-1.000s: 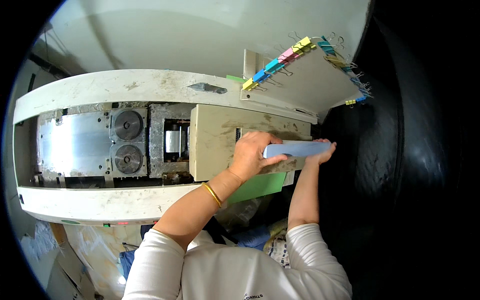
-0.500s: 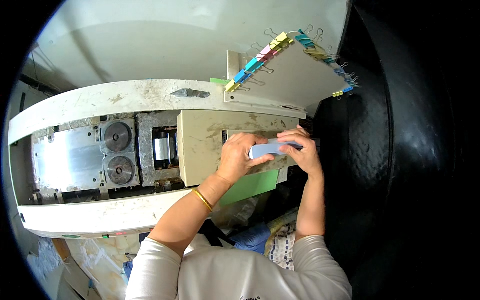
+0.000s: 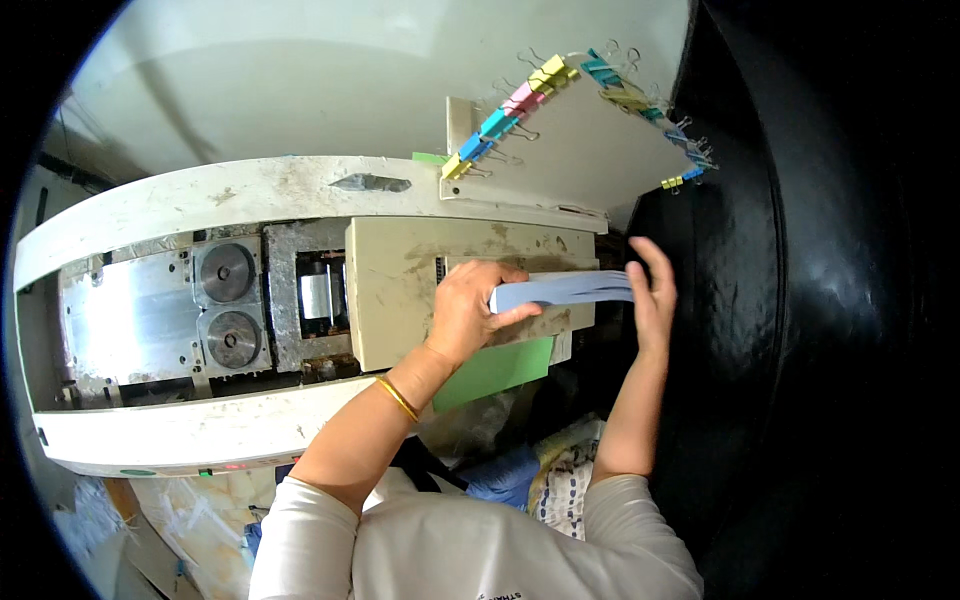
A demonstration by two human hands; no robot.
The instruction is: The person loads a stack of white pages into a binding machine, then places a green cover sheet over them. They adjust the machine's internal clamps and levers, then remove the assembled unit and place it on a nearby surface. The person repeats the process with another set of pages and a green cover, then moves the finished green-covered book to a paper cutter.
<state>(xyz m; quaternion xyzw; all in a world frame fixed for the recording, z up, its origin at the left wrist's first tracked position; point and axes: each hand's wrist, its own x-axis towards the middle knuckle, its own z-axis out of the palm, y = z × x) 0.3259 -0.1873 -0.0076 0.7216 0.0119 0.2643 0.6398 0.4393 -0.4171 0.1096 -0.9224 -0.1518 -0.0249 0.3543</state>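
Observation:
A pale blue-grey stack of paper sheets stands on edge over the beige machine cover, its long edge facing up. My left hand, with a gold bangle at the wrist, grips the stack's left end between thumb and fingers. At the other end my right hand has its fingers apart and curved; its thumb is close to the stack's right edge, and I cannot tell whether it touches. Toward that end the sheets look slightly fanned.
The long machine has a beige cover, a shiny metal plate and two round discs, one being the near disc. Coloured binder clips line an upright panel. Green paper lies by the near edge; black sheeting hangs right.
My right hand has let go of the stack and moved right to its far end, fingers spreading. More of the stack's length now shows. My left hand keeps its grip.

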